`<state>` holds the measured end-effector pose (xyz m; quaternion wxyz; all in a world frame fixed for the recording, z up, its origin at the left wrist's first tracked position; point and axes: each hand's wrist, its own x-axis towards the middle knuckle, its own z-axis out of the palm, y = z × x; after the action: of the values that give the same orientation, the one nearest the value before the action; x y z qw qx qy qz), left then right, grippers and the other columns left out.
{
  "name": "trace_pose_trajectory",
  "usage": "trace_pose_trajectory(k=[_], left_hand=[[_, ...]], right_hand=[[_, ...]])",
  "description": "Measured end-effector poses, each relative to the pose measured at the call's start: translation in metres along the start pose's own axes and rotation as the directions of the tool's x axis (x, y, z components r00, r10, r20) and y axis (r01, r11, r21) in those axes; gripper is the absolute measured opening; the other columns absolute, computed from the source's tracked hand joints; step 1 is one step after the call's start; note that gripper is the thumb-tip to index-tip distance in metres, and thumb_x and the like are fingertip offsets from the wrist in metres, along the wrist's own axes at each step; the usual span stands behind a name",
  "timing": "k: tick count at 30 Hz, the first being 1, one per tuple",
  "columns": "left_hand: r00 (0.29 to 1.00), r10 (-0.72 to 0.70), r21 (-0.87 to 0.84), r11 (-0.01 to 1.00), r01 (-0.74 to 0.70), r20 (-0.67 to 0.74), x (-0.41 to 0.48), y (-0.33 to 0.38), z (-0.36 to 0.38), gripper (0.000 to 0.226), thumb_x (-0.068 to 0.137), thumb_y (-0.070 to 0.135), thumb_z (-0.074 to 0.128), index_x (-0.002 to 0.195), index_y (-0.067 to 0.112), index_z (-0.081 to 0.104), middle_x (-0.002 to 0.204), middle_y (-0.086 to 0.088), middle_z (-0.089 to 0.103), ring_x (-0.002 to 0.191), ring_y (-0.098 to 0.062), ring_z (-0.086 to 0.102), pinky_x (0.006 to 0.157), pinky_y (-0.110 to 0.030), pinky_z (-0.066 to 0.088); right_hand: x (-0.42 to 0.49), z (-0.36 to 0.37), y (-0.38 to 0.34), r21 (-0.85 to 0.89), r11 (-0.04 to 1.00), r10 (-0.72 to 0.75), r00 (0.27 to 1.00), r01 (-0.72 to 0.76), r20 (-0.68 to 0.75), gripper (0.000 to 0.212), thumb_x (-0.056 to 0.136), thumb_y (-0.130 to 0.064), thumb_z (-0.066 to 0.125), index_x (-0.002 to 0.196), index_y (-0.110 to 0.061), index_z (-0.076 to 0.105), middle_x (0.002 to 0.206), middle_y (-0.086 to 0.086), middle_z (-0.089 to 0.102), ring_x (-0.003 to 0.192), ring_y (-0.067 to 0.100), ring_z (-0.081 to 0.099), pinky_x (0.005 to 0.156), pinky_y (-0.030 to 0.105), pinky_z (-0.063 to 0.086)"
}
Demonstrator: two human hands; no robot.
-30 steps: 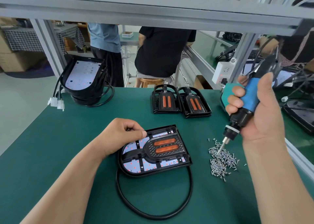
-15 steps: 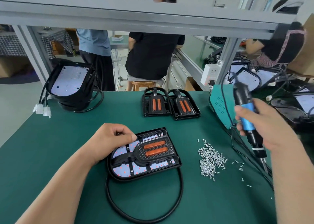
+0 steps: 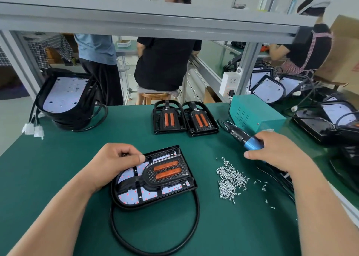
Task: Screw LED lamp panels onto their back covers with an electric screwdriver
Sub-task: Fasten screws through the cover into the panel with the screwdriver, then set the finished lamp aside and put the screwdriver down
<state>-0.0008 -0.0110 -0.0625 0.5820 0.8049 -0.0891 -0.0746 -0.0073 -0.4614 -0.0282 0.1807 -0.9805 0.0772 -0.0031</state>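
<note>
Right grip: the right hand (image 3: pixel 277 153) is wrapped round the blue body of the electric screwdriver (image 3: pixel 252 144). The tool lies low and nearly flat over the table. Its black end points away toward the teal box (image 3: pixel 256 116), and its tip is hidden under the palm.
Left grip: the left hand (image 3: pixel 116 158) rests on the far left corner of the lamp panel (image 3: pixel 128 196), fingers curled and thumb laid against the forefinger. Whether it pinches anything there cannot be told.
Lamp: the white panel sits inside its black back cover (image 3: pixel 155 201), flat on the green mat (image 3: pixel 58 178) in front of the person, left of the screwdriver.
Cable: a black cable (image 3: pixel 198 211) loops from the cover toward the person.
Screws: a pile of small silver screws (image 3: pixel 230 180) lies just right of the lamp, below the right hand, with a few strays further right.
Far edge: two lamps with orange strips (image 3: pixel 167 118) stand side by side, and a stack of covers with white panels (image 3: pixel 66 96) stands at the far left.
</note>
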Motion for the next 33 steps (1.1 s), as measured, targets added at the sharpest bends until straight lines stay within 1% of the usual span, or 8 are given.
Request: trace_pose_trajectory(k=[4, 11, 15, 19, 23, 25, 28, 33], left_hand=[[1.000, -0.006, -0.005, 1.000, 0.006, 0.007, -0.001, 0.001, 0.000, 0.044, 0.065, 0.054, 0.084, 0.084, 0.015, 0.081, 0.085, -0.009, 0.080, 0.073, -0.018, 0.073, 0.073, -0.035, 0.056], [1.000, -0.006, 0.012, 1.000, 0.006, 0.004, 0.000, 0.001, -0.001, 0.046, 0.064, 0.056, 0.083, 0.086, 0.016, 0.082, 0.085, -0.009, 0.079, 0.073, -0.018, 0.070, 0.077, -0.039, 0.057], [1.000, -0.008, 0.053, 0.999, 0.008, 0.008, 0.001, 0.001, -0.003, 0.046, 0.064, 0.059, 0.082, 0.088, 0.020, 0.083, 0.086, -0.015, 0.077, 0.072, -0.018, 0.065, 0.078, -0.040, 0.055], [1.000, 0.003, 0.083, 0.997, -0.005, 0.020, 0.002, 0.001, -0.003, 0.047, 0.065, 0.064, 0.082, 0.090, 0.025, 0.084, 0.088, -0.019, 0.075, 0.072, -0.017, 0.063, 0.077, -0.037, 0.053], [1.000, 0.007, 0.070, 0.997, -0.009, 0.019, 0.001, 0.002, -0.002, 0.048, 0.063, 0.065, 0.082, 0.088, 0.025, 0.084, 0.084, -0.011, 0.078, 0.072, -0.015, 0.067, 0.078, -0.038, 0.056], [1.000, 0.006, 0.056, 0.998, -0.007, 0.015, 0.001, 0.002, -0.001, 0.049, 0.063, 0.064, 0.082, 0.088, 0.023, 0.084, 0.083, -0.010, 0.079, 0.072, -0.016, 0.068, 0.078, -0.039, 0.057], [1.000, -0.001, 0.038, 0.999, 0.000, 0.012, 0.001, 0.001, 0.000, 0.049, 0.063, 0.062, 0.083, 0.088, 0.020, 0.084, 0.085, -0.010, 0.080, 0.074, -0.018, 0.072, 0.079, -0.041, 0.059], [1.000, 0.005, 0.024, 1.000, -0.005, 0.011, 0.001, 0.001, 0.001, 0.048, 0.063, 0.061, 0.084, 0.086, 0.019, 0.083, 0.086, -0.008, 0.080, 0.075, -0.019, 0.074, 0.080, -0.040, 0.060]], right_hand=[[0.001, 0.006, -0.007, -0.152, 0.988, 0.033, 0.999, -0.034, -0.013, 0.057, 0.075, -0.058, 0.089, 0.105, -0.021, 0.058, 0.093, -0.002, 0.064, 0.083, 0.018, 0.062, 0.067, 0.034, 0.045], [-0.005, 0.009, -0.022, -0.381, 0.922, 0.049, 0.998, -0.062, -0.043, 0.052, 0.079, -0.068, 0.079, 0.087, -0.027, 0.049, 0.087, -0.006, 0.063, 0.079, 0.016, 0.062, 0.057, 0.032, 0.039], [-0.010, 0.003, -0.027, -0.366, 0.929, 0.043, 0.999, -0.052, -0.033, 0.053, 0.082, -0.064, 0.080, 0.112, -0.024, 0.062, 0.110, 0.000, 0.061, 0.100, 0.023, 0.062, 0.072, 0.035, 0.050], [-0.018, -0.004, -0.036, -0.206, 0.978, -0.024, 0.989, -0.007, -0.149, 0.056, 0.090, -0.052, 0.077, 0.135, -0.022, 0.066, 0.124, 0.004, 0.058, 0.119, 0.026, 0.056, 0.089, 0.041, 0.052], [-0.024, -0.007, -0.046, 0.115, 0.984, -0.097, 0.953, 0.135, -0.285, 0.007, 0.098, -0.034, 0.070, 0.105, -0.034, 0.073, 0.098, -0.013, 0.070, 0.093, 0.012, 0.066, 0.079, 0.033, 0.049], [-0.027, -0.007, -0.050, 0.318, 0.930, -0.098, 0.958, 0.185, -0.270, 0.013, 0.100, -0.026, 0.067, 0.096, -0.036, 0.075, 0.087, -0.015, 0.074, 0.082, 0.005, 0.067, 0.073, 0.027, 0.049], [-0.035, -0.002, -0.052, 0.548, 0.812, -0.117, 0.977, 0.199, -0.180, 0.026, 0.104, -0.013, 0.062, 0.098, -0.033, 0.078, 0.090, -0.009, 0.079, 0.082, 0.009, 0.073, 0.073, 0.024, 0.057], [-0.067, 0.012, -0.040, 0.615, 0.775, -0.080, 0.988, 0.144, -0.131, 0.035, 0.107, -0.012, 0.057, 0.108, -0.041, 0.077, 0.106, -0.016, 0.079, 0.101, 0.005, 0.075, 0.092, 0.033, 0.054]])
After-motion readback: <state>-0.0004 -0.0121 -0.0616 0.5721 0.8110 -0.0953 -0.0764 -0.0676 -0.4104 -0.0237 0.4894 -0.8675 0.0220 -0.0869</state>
